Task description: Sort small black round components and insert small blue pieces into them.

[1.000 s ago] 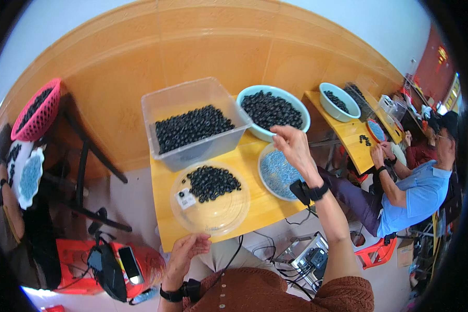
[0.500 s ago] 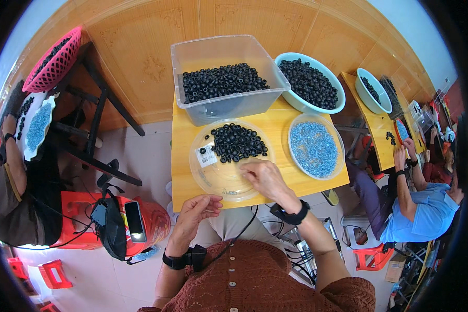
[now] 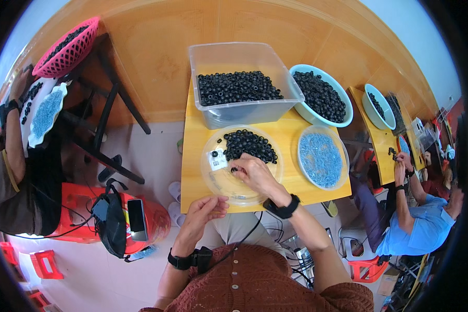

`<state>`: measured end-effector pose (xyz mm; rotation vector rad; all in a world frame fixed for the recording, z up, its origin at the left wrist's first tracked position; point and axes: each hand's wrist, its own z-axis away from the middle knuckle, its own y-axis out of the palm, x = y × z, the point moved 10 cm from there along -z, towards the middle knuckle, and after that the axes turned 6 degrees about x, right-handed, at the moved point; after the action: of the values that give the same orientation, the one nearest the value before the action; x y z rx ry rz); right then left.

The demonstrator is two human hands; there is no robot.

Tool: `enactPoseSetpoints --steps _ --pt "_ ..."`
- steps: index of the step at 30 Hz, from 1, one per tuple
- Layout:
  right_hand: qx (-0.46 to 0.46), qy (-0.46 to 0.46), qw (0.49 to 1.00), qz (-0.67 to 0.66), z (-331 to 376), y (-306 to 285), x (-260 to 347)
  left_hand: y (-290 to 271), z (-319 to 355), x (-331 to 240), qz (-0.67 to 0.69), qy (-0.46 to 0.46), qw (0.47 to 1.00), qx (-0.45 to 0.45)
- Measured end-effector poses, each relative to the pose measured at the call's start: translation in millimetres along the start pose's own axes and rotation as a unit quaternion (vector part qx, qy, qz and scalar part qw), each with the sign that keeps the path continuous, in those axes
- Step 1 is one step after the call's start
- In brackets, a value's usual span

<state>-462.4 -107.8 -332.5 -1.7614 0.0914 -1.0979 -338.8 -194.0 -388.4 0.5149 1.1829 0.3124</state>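
Observation:
My right hand (image 3: 256,176) is over a round clear plastic lid (image 3: 213,179), its thumb and fingers pinching a small black ring-shaped part (image 3: 234,169). Behind the knuckles, a pile of the same black parts (image 3: 250,144) covers the lid's far side, next to a small white label (image 3: 217,160). My left hand (image 3: 207,209) hovers at the table's front edge, thumb and fingertips pressed together. Whatever they hold, if anything, is too small to make out. To the right stands a shallow round clear tub (image 3: 347,171) of tiny light-blue pieces (image 3: 321,159).
Behind the lid, a clear plastic bin (image 3: 244,115) and a pale-blue basin (image 3: 348,117) hold many black parts. Red stools, one bearing a black bag (image 3: 112,223) and a phone (image 3: 137,220), stand at left. People sit at work on both sides, one in a blue shirt (image 3: 416,226).
My right hand has moved left over the lid, and a black part now shows at its fingertips. My left hand keeps its pinch near the edge. The whole view has shifted slightly.

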Motion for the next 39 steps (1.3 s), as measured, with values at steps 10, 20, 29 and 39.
enactPoseSetpoints --steps 10,20,29,39 --pt "-0.039 0.017 0.952 -0.302 45.9 28.8 46.7 -5.7 -9.1 5.1 0.185 0.057 0.981 -0.003" --pt "0.0 -0.035 0.998 0.053 -15.3 3.1 21.9 -23.2 0.0 1.2 0.208 0.09 0.974 -0.026" --pt "0.031 -0.022 0.982 0.186 -34.3 32.3 20.5 -30.8 7.8 -2.2 0.214 0.105 0.971 -0.026" --pt "-0.002 0.065 0.984 -0.166 -6.4 6.7 8.1 -16.9 0.3 -9.5 0.178 0.086 0.98 -0.018"
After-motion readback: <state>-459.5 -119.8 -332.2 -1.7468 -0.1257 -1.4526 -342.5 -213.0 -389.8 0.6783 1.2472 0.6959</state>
